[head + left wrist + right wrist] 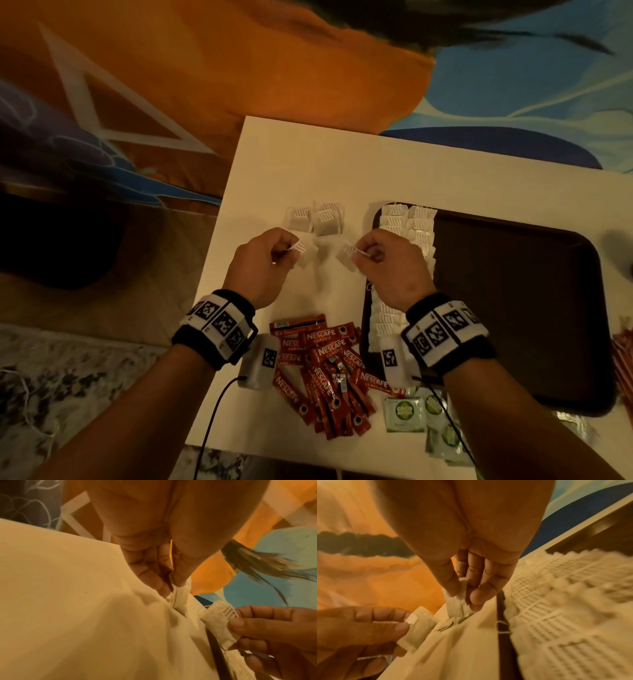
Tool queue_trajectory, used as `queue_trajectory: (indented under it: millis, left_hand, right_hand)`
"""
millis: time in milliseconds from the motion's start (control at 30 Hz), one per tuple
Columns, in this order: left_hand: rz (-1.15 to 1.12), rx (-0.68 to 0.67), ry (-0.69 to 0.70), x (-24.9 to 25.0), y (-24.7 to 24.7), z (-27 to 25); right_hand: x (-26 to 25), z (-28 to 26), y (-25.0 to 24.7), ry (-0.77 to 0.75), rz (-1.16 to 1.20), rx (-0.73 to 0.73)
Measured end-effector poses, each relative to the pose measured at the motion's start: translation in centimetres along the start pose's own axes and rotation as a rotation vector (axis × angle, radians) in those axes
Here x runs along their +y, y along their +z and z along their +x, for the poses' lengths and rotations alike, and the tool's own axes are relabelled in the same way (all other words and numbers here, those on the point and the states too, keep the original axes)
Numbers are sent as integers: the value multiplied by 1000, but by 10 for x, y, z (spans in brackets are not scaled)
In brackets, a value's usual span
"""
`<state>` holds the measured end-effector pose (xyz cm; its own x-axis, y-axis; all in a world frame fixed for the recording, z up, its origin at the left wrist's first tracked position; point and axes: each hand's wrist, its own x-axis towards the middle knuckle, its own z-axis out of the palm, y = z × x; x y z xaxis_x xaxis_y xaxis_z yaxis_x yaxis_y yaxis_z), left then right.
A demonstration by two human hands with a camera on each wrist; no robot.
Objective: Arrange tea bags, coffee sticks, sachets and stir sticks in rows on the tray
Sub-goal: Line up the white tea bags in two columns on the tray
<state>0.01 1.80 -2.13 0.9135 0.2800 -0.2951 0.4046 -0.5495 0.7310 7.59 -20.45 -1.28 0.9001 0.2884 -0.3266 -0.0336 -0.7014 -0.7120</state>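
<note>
Right wrist (442, 329) hides part of the tea-bag rows (407, 222); striped stir sticks (625, 356) at 3 o'clock are cut off; tag print is illegible.

Dim warm light, wrist views blurry

Cream-white surface (274, 164). Dark brown tray (513, 308). White tea bags (404, 222) on the tray, tags printed with fine dark lines. Red coffee sticks (325, 370), white NESCAFE CLASSIC lettering, dark cup mark at the ends. Pale green sachets (400, 413) with a round green logo. Black wristbands (219, 325) carrying black-and-white square marker patterns. Orange and blue bedding (239, 68) with white lines.
</note>
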Motion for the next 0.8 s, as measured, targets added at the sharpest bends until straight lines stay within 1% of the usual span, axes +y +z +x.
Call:
queue_trajectory:
  millis: [67,133,200,267,333,433,567,633,800]
  left_hand:
    - [-12,-43,28,8,6,-8]
    - [-29,-101,65,18,15,-15]
    - [-47,-197,99,28,27,-22]
    - [-80,-304,94,36,39,-26]
    - [-61,-375,109,42,54,-31]
    - [39,-429,165,48,73,-40]
    - [99,-515,187,55,94,-56]
    - [109,-537,198,57,100,-63]
    - [86,-534,194,60,101,-71]
  right_hand:
    - [12,-13,-15,35,61,-7]
    - [25,-25,-31,55,47,-12]
    - [38,-38,-46,79,14,-20]
    - [52,-49,-57,115,-8,-36]
    - [65,-62,-64,149,-24,-57]
    - [80,-80,-68,173,-63,-106]
    - [90,-100,-65,177,-54,-181]
    - [92,-106,-62,159,-51,-211]
    - [96,-117,-69,70,-30,-130]
